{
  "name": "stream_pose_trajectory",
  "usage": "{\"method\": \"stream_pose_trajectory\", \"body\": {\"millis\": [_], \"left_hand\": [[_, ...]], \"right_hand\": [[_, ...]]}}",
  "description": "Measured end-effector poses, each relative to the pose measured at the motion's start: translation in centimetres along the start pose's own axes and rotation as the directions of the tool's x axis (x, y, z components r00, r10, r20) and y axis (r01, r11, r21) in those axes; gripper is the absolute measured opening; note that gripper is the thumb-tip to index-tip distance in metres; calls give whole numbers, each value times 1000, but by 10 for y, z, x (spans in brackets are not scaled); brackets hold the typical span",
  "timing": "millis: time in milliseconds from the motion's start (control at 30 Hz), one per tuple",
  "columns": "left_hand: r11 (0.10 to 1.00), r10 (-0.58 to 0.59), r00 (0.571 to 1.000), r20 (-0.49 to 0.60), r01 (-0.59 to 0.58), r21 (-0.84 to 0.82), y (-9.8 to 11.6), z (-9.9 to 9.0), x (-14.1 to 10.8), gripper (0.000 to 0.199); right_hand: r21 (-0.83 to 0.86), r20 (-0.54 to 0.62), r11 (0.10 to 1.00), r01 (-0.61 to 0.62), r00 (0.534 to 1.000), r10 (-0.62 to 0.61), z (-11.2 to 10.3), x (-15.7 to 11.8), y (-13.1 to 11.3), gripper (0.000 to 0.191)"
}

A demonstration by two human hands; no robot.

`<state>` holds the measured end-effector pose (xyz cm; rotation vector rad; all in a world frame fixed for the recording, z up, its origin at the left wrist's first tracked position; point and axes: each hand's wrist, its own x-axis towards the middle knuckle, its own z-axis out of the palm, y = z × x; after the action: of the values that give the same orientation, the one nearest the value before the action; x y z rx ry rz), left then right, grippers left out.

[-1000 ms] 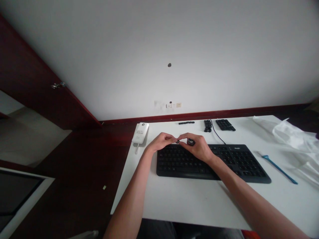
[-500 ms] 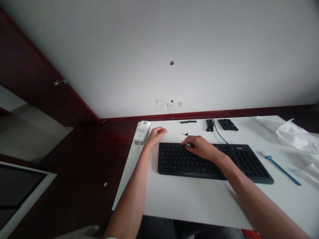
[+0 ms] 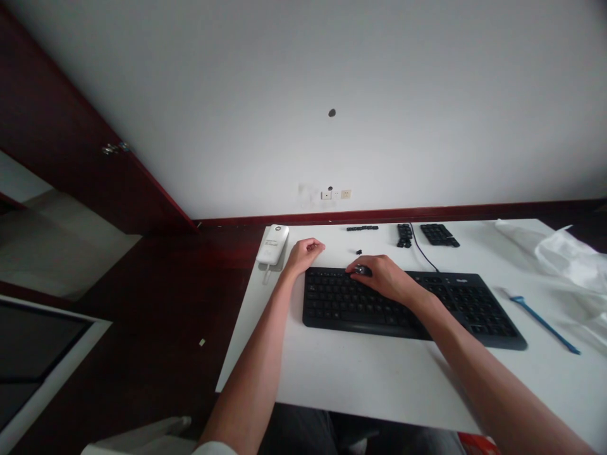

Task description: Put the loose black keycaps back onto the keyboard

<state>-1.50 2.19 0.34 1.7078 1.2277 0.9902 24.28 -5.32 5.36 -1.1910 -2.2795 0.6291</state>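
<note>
Two grips are in view over the white table. Your right grip is closed, its fingertips pinching one small dark keycap at the upper rows of the black keyboard, left of its middle. Your fingers hide most of that piece, so its exact shape can't be made out. Your left grip is curled shut with nothing showing in it, resting on the table just beyond the keyboard's top-left corner and beside the white power bank.

Dark on dark, the pinched keycap could be hard to find if your fingertips slacken and it drops among the keys. A careless sweep of your right wrist could knock the lone keycap lying just above the keyboard. The keyboard cable could snag a hand and drag the keyboard into the pieces nearby. The power bank sits close to the table's left edge, so a nudge could send it over.

Your count on the table: one keyboard, one power bank, one lone keycap, one short row of keycaps, one small heap of keycaps, one larger block of keycaps, one blue plastic pick and one crumpled white plastic sheet. The pieces in the row, heap and block are too small to count singly.
</note>
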Motion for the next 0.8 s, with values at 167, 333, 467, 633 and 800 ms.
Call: {"method": "stream_pose_trajectory", "body": {"millis": [167, 333, 467, 633, 800], "left_hand": [[1000, 18, 1000, 3, -18, 1, -5, 1, 3, 32], [1000, 12, 1000, 8, -12, 11, -8, 2, 4, 33], [1000, 12, 1000, 12, -12, 2, -7, 2, 4, 32], [1000, 9, 1000, 9, -9, 9, -6, 1, 3, 32], [1000, 10, 1000, 6, -10, 12, -4, 1, 2, 34]], "right_hand": [[-5, 8, 1000, 15, 1000, -15, 2, 1, 2, 17], [-20, 24, 999, 35, 999, -34, 3, 2, 4, 15], [-27, 40, 999, 26, 999, -25, 2, 2, 2, 12], [-32, 46, 999, 18, 999, -16, 1, 2, 0, 15], [37, -28, 999, 39, 999, -38, -7, 1, -2, 15]]}}
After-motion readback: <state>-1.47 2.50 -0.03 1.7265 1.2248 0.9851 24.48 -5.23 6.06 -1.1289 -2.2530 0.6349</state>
